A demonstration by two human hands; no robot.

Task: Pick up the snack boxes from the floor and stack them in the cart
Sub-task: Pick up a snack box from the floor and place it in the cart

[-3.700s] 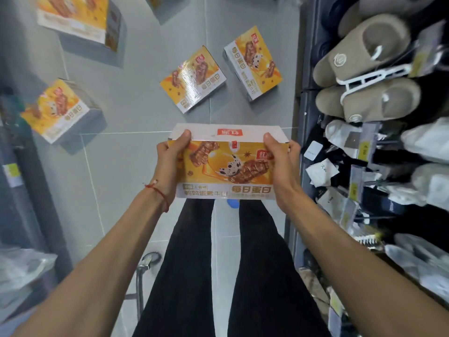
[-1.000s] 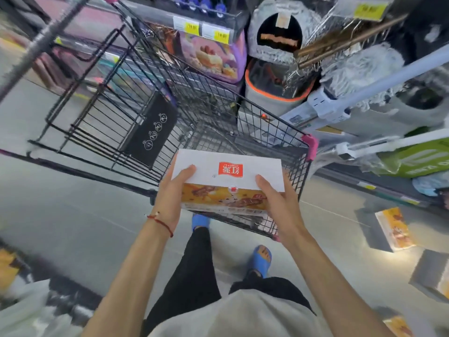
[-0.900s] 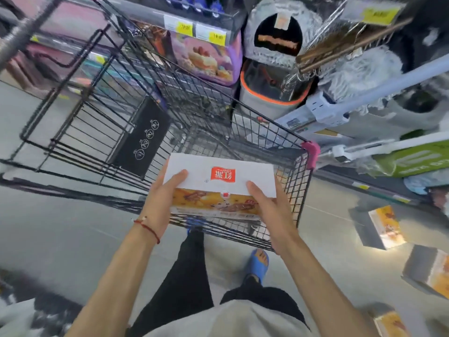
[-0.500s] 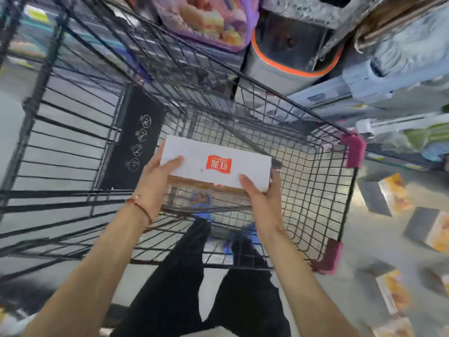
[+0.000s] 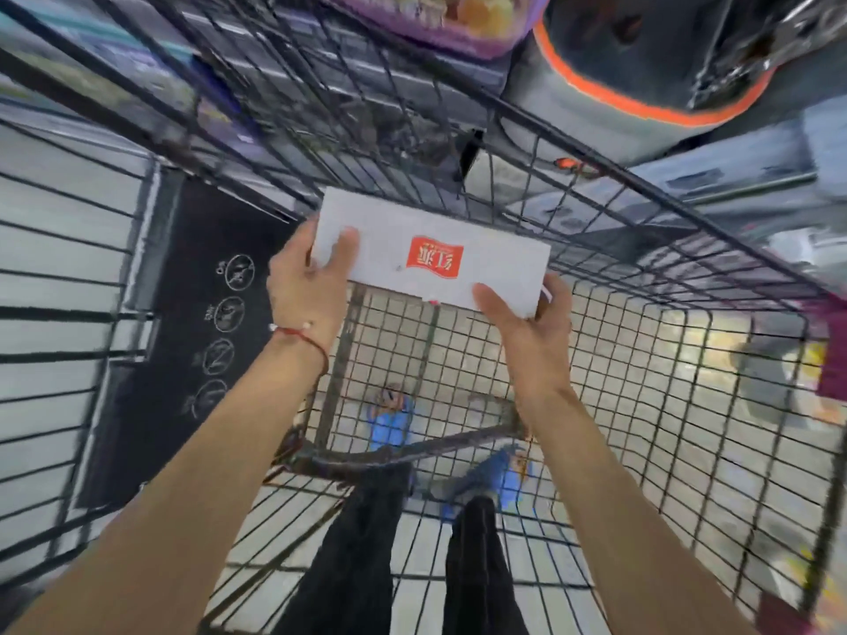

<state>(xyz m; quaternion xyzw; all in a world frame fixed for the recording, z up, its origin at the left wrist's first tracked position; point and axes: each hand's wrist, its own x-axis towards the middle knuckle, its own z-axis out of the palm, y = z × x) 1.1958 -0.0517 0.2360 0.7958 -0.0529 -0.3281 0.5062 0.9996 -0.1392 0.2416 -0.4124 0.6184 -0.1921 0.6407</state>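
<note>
I hold a snack box (image 5: 431,249) with both hands, its white side with a red logo facing me. My left hand (image 5: 307,281) grips the box's left end and my right hand (image 5: 527,313) grips its right end. The box hangs inside the black wire cart (image 5: 641,359), above the mesh bottom near the far wall. Nothing else lies on the visible part of the cart's bottom. Another snack box (image 5: 774,373) shows blurred on the floor through the cart's right wall.
A black panel with round pictograms (image 5: 183,323) fills the cart's left side. Pink corner bumpers (image 5: 832,355) sit on the right rim. Store shelves with an orange-rimmed grey item (image 5: 641,61) stand behind the cart. My legs and blue slippers (image 5: 394,423) show through the mesh.
I turned from the floor to the cart and carried the box over its near rim. In the last half second the box moved deeper into the cart, toward the far wall.
</note>
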